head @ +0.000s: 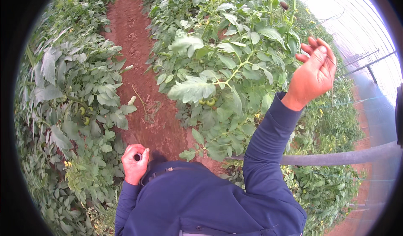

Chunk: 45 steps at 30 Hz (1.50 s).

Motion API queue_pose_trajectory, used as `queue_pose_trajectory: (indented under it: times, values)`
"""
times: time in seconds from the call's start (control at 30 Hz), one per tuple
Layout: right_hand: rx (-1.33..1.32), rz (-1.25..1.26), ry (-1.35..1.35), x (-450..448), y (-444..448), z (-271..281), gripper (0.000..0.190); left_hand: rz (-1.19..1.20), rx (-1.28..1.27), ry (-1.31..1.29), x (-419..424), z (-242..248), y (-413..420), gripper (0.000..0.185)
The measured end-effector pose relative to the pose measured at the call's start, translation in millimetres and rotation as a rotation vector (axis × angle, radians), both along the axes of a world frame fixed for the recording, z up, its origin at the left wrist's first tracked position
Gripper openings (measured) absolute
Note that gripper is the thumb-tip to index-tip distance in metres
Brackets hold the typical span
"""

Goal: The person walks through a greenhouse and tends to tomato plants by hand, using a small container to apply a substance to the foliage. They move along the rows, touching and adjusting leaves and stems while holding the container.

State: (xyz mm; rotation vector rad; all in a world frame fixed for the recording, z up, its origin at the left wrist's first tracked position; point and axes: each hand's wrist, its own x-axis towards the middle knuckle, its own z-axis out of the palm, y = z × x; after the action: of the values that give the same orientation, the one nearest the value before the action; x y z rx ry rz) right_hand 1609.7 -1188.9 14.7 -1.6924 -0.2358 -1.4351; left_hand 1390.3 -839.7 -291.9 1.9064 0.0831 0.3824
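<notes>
Low at the left, my left hand (134,165) is closed around a small dark cylindrical object (138,157), seen end-on with a round opening. Raised at the right, my right hand (316,62) has curled fingers, and thin brown strands or stems (334,66) run from it and hang down; whether it grips them is unclear. A leafy tomato plant (233,75) stands just left of the right hand, with green tomatoes (210,102) low among its leaves. A small brown object (284,5) shows near the top of the foliage, above the right hand.
A red soil path (132,40) runs between the tomato rows. The left row (91,91) bears green tomatoes (82,111). A thick grey pipe (340,159) crosses behind my right arm. Greenhouse film (374,110) and metal ribs stand at the right. Cut plant bits (151,110) lie on the path.
</notes>
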Motion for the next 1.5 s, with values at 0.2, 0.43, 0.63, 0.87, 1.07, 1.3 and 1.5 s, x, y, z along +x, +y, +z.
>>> queue_pose_trajectory:
  times: [0.2,0.43,0.63,0.87,1.07,1.3,1.5]
  values:
    - [0.023,-0.083,-0.062,-1.8,14.1,-3.8,0.021,-0.017,-0.002,-0.013,16.9,-0.4,28.7,0.018]
    - [0.059,-0.092,-0.145,-23.1,69.4,-6.3,0.022,-0.001,-0.037,0.014,25.6,-2.3,56.2,0.017]
    - [0.080,0.220,0.109,-8.6,144.7,-67.0,0.021,0.014,-0.071,0.017,28.9,-8.7,62.5,0.017]
    - [-0.073,-0.095,0.344,92.5,130.9,-118.0,0.019,0.104,-0.073,0.019,26.7,-17.0,78.3,0.016]
    - [-0.064,-0.084,0.332,135.8,115.5,-157.5,0.019,0.204,-0.073,0.068,38.6,-20.1,90.6,0.017]
    - [0.075,0.011,0.374,154.3,110.0,-166.3,0.022,0.182,-0.061,0.064,97.8,-18.7,87.1,0.017]
    - [0.133,0.028,0.388,165.8,113.8,-151.2,0.025,0.110,-0.056,0.064,163.2,-11.5,69.5,0.018]
